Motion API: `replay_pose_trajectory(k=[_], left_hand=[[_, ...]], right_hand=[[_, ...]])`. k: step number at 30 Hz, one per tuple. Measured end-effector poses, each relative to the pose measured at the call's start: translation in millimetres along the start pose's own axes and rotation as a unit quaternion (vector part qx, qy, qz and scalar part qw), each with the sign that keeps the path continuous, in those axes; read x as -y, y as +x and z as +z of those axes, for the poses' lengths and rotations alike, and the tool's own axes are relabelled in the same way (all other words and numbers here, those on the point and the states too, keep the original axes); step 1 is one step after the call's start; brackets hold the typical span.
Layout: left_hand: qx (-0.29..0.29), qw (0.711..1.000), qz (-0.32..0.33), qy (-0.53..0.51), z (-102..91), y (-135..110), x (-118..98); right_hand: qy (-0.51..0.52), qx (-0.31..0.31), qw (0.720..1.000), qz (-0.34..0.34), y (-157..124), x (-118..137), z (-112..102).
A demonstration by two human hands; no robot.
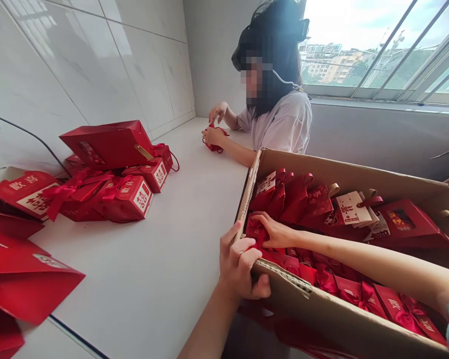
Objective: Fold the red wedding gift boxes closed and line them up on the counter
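My left hand (241,267) grips the near corner of a large cardboard box (333,319), fingers curled over its rim. My right hand (275,230) reaches into the box from the right and closes its fingers on a small red gift box (255,230) near the left wall. The cardboard box is filled with several red gift boxes with ribbons and labels (349,208).
A pile of red gift boxes (112,189) lies on the white counter (164,259) at the left, with flat red packaging (18,279) at the near left. Another person (280,114) sits at the counter's far end, hands on a small red box (212,144). Window behind.
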State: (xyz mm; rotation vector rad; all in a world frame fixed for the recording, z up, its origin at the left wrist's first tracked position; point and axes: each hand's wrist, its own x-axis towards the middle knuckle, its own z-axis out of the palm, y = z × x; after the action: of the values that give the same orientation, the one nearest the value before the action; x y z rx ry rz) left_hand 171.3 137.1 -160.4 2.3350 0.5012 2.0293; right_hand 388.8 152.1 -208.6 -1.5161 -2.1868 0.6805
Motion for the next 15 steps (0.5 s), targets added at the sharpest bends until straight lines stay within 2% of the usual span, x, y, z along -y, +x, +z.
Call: replay_pose_trajectory(k=[3, 5, 10, 15], left_hand=[[0.001, 1.0, -0.003, -0.005, -0.3, 0, -1], [0.001, 1.0, -0.003, -0.008, -0.4, -1, -1], [-0.004, 1.0, -0.003, -0.01, -0.1, 0, -1], [0.004, 1.0, -0.002, -0.006, -1.3, 1, 0]], right_hand=[[-0.034, -0.009, 0.995, 0.091, 1, -5, 1], [-0.033, -0.007, 0.991, 0.128, 3, -8, 1], [0.029, -0.019, 0.989, 0.145, 7, -11, -3], [0.149, -0.024, 0.974, 0.172, 3, -19, -21]])
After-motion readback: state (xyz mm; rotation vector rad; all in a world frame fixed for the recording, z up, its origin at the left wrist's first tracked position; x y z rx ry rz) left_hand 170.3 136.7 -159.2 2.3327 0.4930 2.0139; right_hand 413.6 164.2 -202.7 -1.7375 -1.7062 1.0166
